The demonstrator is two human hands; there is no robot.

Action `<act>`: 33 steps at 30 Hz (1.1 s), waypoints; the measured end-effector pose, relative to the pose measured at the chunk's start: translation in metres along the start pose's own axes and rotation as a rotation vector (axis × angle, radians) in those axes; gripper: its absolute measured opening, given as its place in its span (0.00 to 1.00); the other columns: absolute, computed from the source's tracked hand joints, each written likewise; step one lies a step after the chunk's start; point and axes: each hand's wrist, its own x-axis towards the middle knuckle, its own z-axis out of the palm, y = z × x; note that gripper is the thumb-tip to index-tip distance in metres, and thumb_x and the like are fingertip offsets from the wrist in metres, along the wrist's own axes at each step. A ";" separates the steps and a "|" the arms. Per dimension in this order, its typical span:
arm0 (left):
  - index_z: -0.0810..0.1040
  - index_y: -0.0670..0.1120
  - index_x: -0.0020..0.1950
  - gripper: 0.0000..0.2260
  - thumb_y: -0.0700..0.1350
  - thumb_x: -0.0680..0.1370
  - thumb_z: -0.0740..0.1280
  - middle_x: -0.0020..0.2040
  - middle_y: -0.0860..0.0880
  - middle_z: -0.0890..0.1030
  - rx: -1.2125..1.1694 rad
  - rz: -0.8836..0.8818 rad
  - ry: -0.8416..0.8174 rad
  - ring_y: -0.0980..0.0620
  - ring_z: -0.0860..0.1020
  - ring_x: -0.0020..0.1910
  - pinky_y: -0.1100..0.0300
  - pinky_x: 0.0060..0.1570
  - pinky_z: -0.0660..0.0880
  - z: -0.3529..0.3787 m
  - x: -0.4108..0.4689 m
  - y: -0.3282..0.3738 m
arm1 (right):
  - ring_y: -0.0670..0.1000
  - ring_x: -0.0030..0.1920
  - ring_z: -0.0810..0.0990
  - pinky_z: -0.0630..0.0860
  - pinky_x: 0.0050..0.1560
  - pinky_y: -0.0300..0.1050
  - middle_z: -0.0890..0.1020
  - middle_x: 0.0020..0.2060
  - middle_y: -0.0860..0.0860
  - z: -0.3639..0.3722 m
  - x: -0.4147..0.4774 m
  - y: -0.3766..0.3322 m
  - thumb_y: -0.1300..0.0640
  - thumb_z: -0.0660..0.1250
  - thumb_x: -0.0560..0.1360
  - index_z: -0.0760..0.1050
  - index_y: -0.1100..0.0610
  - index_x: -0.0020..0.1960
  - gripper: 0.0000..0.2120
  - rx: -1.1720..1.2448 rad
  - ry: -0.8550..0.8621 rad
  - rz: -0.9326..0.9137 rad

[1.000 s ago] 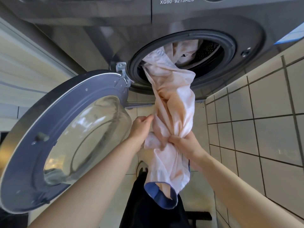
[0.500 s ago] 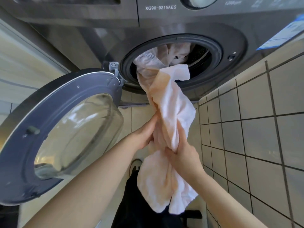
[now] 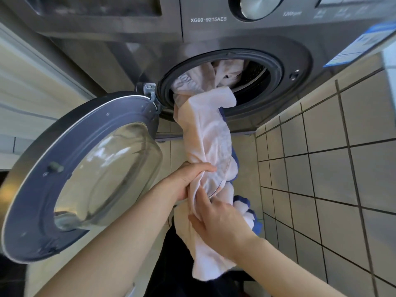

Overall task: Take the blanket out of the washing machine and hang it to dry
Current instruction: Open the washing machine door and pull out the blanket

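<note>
At the far left a pale panelled surface point(image 3: 27, 99) runs back toward the machine. Next to it the round door point(image 3: 85, 174) of the washing machine point(image 3: 128, 50) hangs wide open on its hinge point(image 3: 150, 91), its grey inner ring facing the camera and its domed glass bowl catching reflections. The machine's front is dark grey, with the model lettering "XG90-9215AES" above the opening and a silver dial point(image 3: 255, 7) at the top edge.

The left hand point(image 3: 190, 179) comes in from the lower left on a bare forearm and is closed in a fist around the blanket point(image 3: 210, 136), its fingers wrapped over a gathered twist of the fabric. The blanket is pale pink-white with a blue edge showing along its right side. It is only partly out: its upper part is still bunched inside the drum, it spills over the lower left of the rubber door seal point(image 3: 276, 86), and it stretches down in a thick rope to the hands.

Just below and to the right, the right hand point(image 3: 222, 228) clutches the lower fold of the blanket, thumb and fingers pressed into the cloth. The loose end hangs beneath it against dark clothing point(image 3: 175, 275).

To the right, a wall of cream tiles point(image 3: 342, 168) with dark grout fills the frame, and a blue-and-white label point(image 3: 360, 46) is stuck on the machine's upper right corner.
</note>
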 end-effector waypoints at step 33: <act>0.64 0.53 0.69 0.28 0.55 0.71 0.65 0.62 0.49 0.71 1.075 0.480 0.286 0.47 0.74 0.59 0.54 0.53 0.74 -0.013 -0.040 -0.039 | 0.44 0.51 0.79 0.78 0.40 0.45 0.76 0.56 0.43 0.004 0.079 0.001 0.36 0.76 0.60 0.56 0.44 0.66 0.43 1.240 -0.111 0.799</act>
